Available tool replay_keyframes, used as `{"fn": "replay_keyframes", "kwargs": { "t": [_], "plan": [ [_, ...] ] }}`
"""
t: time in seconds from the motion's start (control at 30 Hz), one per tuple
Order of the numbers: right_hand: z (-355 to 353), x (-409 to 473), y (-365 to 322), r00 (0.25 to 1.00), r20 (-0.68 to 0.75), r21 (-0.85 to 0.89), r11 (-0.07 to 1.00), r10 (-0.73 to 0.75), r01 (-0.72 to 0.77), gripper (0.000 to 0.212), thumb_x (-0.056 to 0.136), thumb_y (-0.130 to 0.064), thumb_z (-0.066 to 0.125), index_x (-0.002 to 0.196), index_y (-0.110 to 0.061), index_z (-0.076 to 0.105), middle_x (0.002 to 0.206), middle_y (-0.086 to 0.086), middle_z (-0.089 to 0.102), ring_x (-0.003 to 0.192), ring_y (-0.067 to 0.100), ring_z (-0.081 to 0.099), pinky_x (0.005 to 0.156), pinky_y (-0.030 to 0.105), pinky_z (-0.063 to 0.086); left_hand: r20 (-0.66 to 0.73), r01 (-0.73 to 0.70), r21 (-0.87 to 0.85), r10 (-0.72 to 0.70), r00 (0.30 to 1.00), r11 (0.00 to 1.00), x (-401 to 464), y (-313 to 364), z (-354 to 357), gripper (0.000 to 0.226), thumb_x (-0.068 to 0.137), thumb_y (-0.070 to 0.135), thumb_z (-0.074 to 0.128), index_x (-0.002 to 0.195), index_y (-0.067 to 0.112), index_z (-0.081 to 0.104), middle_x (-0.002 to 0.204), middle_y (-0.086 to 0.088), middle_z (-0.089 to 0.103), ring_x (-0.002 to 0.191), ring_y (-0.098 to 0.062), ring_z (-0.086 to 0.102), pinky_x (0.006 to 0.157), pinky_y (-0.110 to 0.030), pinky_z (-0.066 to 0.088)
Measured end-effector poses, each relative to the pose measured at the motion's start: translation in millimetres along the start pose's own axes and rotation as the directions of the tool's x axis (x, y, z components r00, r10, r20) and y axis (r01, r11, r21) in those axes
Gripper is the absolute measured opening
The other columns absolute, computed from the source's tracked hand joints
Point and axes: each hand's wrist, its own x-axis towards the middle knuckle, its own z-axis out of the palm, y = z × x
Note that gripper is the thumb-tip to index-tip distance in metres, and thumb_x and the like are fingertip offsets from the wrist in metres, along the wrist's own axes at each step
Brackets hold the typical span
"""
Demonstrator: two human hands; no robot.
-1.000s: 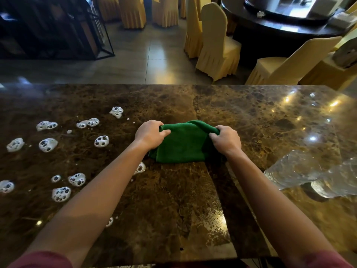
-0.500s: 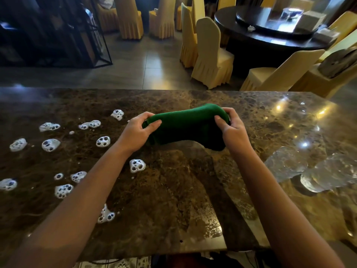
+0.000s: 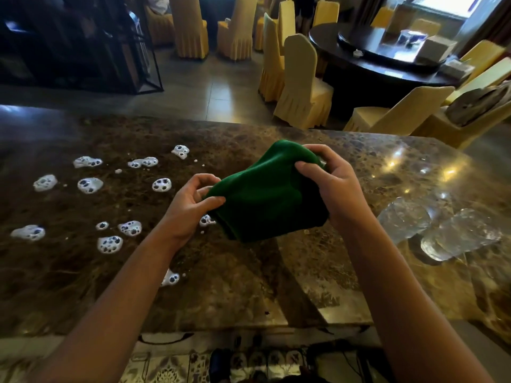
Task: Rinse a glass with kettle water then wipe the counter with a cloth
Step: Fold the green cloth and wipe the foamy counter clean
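A dark green cloth [image 3: 265, 194] hangs bunched in the air above the brown marble counter [image 3: 276, 286]. My left hand [image 3: 190, 205] pinches its lower left edge. My right hand [image 3: 329, 183] grips its upper right part, held higher than the left. Several white foam blobs [image 3: 110, 244] dot the left half of the counter, one small blob [image 3: 206, 220] just beneath my left hand. Two clear glasses [image 3: 403, 219] [image 3: 459, 233] lie on their sides at the right of the counter. No kettle is in view.
Beyond the counter's far edge is a tiled floor with yellow-covered chairs [image 3: 301, 87] and a round dark dining table [image 3: 387, 59]. A dark metal-framed shelf [image 3: 83, 51] stands at the back left. Cables lie on the patterned floor [image 3: 249, 360] below the near edge.
The cloth has been lifted off the counter and bunched between both hands. My right hand has risen and my left has dropped lower. The camera has tilted up.
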Motion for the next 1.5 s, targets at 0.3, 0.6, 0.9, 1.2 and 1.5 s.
{"fn": "replay_keyframes", "kwargs": {
  "t": [0.3,0.6,0.9,1.2,1.5],
  "plan": [
    [5,-46,-43,0.928,0.348,-0.113,0.977,-0.133,0.182,0.024,0.092,0.002,0.069,0.11,-0.015,0.068,0.095,0.003,0.074,0.085,0.019,0.073,0.069,0.031,0.058,0.101,0.043,0.017,-0.044,0.994,0.999,-91,-4,17,0.068,0.082,0.003,0.074,0.144,0.021,0.052,0.134,-0.018,0.066,0.127,-0.034,0.063,0.103,-0.045,0.053],
    [7,-106,-48,0.809,0.577,-0.07,0.98,-0.113,0.187,0.027,0.089,-0.005,0.07,0.114,-0.015,0.067,0.103,0.01,0.077,0.09,0.03,0.075,0.076,0.046,0.062,0.079,0.072,0.068,-0.077,0.994,0.995,-183,26,71,0.067,0.078,0.029,0.077,0.141,0.02,0.055,0.13,0.002,0.071,0.124,-0.016,0.065,0.097,-0.03,0.055],
    [6,-120,-63,0.869,0.485,-0.094,0.981,-0.104,0.17,0.047,0.091,0.005,0.071,0.13,-0.019,0.066,0.101,0.009,0.079,0.089,0.025,0.078,0.072,0.037,0.062,-0.039,0.011,-0.07,-0.014,0.999,0.998,-230,29,100,0.045,0.078,0.019,0.08,0.122,0.014,0.07,0.119,-0.015,0.074,0.113,-0.032,0.071,0.087,-0.037,0.06],
    [26,-109,-33,0.869,0.465,-0.464,0.883,0.168,0.078,0.048,0.076,-0.049,0.084,0.119,-0.033,0.072,0.101,0.003,0.081,0.087,0.016,0.079,0.077,0.034,0.063,-0.079,-0.112,0.045,0.115,0.99,0.993,-252,57,76,0.029,0.069,0.036,0.088,0.095,0.025,0.082,0.091,-0.005,0.078,0.086,-0.018,0.075,0.074,-0.029,0.059],
    [101,-125,19,0.688,0.594,-0.293,0.908,0.418,-0.299,0.056,0.094,-0.057,0.061,0.127,-0.013,0.072,0.121,0.013,0.077,0.114,0.032,0.074,0.102,0.048,0.057,0.08,-0.11,0.097,0.102,0.992,0.989,-256,65,8,0.019,0.083,0.023,0.082,0.102,0.021,0.08,0.104,-0.004,0.075,0.1,-0.021,0.072,0.082,-0.03,0.058]
  ]
}}
